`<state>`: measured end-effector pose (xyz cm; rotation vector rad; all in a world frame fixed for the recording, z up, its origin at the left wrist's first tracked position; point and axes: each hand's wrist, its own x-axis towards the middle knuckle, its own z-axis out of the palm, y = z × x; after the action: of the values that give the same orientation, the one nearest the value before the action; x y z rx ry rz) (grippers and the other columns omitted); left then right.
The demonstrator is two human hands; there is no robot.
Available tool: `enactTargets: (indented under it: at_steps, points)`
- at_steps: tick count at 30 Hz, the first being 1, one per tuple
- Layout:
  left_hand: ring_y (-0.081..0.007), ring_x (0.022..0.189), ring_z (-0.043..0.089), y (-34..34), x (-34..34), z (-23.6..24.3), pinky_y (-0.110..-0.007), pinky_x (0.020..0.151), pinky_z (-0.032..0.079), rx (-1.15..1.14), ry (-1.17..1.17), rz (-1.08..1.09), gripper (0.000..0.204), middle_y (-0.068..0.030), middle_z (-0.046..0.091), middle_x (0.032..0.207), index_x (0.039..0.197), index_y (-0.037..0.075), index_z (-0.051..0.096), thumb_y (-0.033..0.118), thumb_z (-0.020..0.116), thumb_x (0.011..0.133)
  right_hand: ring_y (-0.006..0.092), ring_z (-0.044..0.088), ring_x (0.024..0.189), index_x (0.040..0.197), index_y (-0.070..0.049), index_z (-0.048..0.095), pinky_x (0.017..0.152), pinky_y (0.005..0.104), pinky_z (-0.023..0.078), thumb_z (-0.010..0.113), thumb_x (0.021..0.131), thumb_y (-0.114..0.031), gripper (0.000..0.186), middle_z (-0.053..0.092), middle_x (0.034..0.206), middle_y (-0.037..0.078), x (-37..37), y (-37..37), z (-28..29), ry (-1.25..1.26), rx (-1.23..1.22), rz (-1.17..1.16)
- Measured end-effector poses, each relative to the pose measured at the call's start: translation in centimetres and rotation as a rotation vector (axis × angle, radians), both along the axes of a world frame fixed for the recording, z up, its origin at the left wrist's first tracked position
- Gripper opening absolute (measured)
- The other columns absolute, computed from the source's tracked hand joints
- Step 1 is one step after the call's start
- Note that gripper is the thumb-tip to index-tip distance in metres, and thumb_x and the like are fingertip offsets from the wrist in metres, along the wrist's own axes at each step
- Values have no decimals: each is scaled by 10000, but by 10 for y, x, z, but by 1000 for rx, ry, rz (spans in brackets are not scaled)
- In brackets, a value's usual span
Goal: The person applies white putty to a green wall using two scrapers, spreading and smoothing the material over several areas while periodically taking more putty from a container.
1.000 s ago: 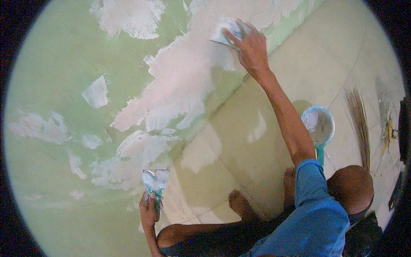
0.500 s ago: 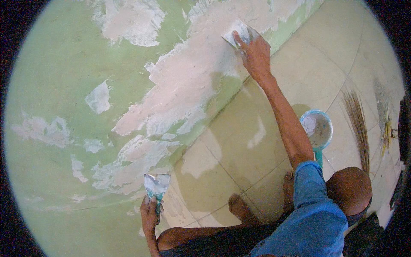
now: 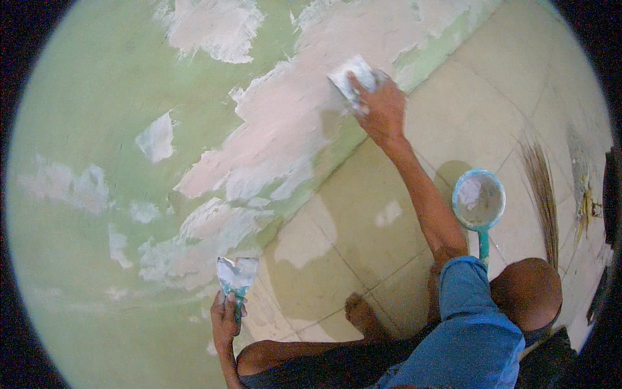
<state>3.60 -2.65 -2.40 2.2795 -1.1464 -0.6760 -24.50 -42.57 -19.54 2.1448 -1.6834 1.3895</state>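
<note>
My right hand [image 3: 383, 110] grips a putty knife [image 3: 355, 79] whose wide, white-smeared blade lies against the wall. Pale pinkish putty [image 3: 285, 123] covers a long band of the green wall [image 3: 91, 259] around and below that blade. Lower left, my left hand [image 3: 225, 318] is closed on the green handle of a scraper [image 3: 237, 275]. Its blade points up and carries white putty, close to the wall's foot. The handle of the right-hand tool is hidden by my fingers.
A teal long-handled dipper [image 3: 479, 200] with white putty inside stands on the tiled floor [image 3: 395, 259], right of my forearm. Beyond it lies a stick broom [image 3: 541, 194]. My bare foot [image 3: 363, 316] and bent knees are below. Other white putty patches [image 3: 210, 29] dot the wall.
My right hand and its putty knife have moved down and slightly left along the putty band. The left hand with the scraper has barely moved.
</note>
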Motion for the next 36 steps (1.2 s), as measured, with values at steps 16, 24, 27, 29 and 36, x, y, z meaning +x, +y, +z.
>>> enactTargets:
  at_steps: [16, 24, 27, 29, 36]
  points:
    - [-105, 568, 498, -25, -31, 12, -285, 534, 419, -35, -87, -44, 285, -43, 548, 672, 879, 9, 548, 244, 439, 998, 361, 502, 1083, 1389, -254, 455, 869, 546, 385, 706, 722, -348, 718, 481, 1251, 243, 94, 232, 66, 65, 60, 934]
    - [-112, 575, 507, -8, -31, 18, -285, 535, 429, -166, -239, -82, 280, -56, 563, 680, 893, 0, 570, 228, 442, 995, 381, 489, 1136, 1297, -46, 511, 988, 482, 385, 759, 709, -358, 710, 515, 1247, 202, 26, 102, -16, -234, 347, 294]
    - [-113, 580, 510, 4, -23, 16, -282, 539, 432, -95, -212, -72, 278, -58, 572, 689, 911, -2, 576, 229, 443, 993, 342, 510, 1070, 1342, -176, 524, 944, 425, 422, 729, 746, -309, 645, 533, 1155, 175, -38, 21, 49, -462, 55, 186]
    - [-113, 584, 512, -1, -23, 14, -281, 542, 433, -80, -190, -82, 275, -58, 575, 693, 920, -4, 576, 227, 445, 991, 342, 515, 1037, 1338, -229, 538, 896, 442, 439, 718, 748, -341, 627, 537, 1106, 178, -54, -12, 68, -449, -19, 44]
    - [-115, 590, 521, -8, -28, 14, -283, 547, 441, -74, -197, -133, 256, -56, 577, 695, 929, -10, 566, 213, 454, 987, 329, 521, 1058, 1318, -285, 562, 874, 425, 451, 656, 769, -446, 580, 533, 1172, 202, -44, -44, 78, -207, 84, -151]
